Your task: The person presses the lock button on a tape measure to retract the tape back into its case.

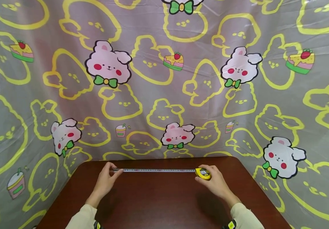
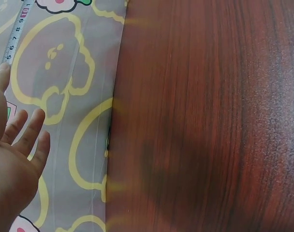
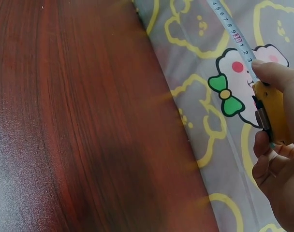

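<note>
Tape measure (image 1: 203,173), seemingly taut between hands

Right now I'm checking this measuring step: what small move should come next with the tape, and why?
Probably lower the white measuring blade flat along the table's back edge. The left hand pinches its tip and the right hand grips the yellow tape measure case; the stretched blade looks level, slightly short of both corners.
</note>
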The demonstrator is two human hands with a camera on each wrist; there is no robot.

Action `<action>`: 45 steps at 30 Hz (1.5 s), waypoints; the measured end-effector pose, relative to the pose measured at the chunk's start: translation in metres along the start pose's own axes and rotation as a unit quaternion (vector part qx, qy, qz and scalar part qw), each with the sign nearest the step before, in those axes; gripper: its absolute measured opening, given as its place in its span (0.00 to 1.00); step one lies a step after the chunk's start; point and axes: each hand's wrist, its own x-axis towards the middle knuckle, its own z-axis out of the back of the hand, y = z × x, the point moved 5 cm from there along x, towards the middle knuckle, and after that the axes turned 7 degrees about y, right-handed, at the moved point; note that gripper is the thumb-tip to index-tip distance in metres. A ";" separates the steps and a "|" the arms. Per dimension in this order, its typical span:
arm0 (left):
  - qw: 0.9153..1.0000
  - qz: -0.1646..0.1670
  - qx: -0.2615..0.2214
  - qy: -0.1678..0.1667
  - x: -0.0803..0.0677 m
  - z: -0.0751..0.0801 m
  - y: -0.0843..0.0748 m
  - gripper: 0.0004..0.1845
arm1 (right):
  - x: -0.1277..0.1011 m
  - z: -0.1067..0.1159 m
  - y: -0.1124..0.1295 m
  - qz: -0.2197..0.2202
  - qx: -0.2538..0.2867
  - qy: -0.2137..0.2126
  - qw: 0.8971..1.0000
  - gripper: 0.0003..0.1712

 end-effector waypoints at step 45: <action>0.997 -0.018 -0.065 -0.033 -0.019 -0.017 -0.008 0.15 | -0.024 0.004 0.015 0.019 0.037 -0.141 0.989 0.37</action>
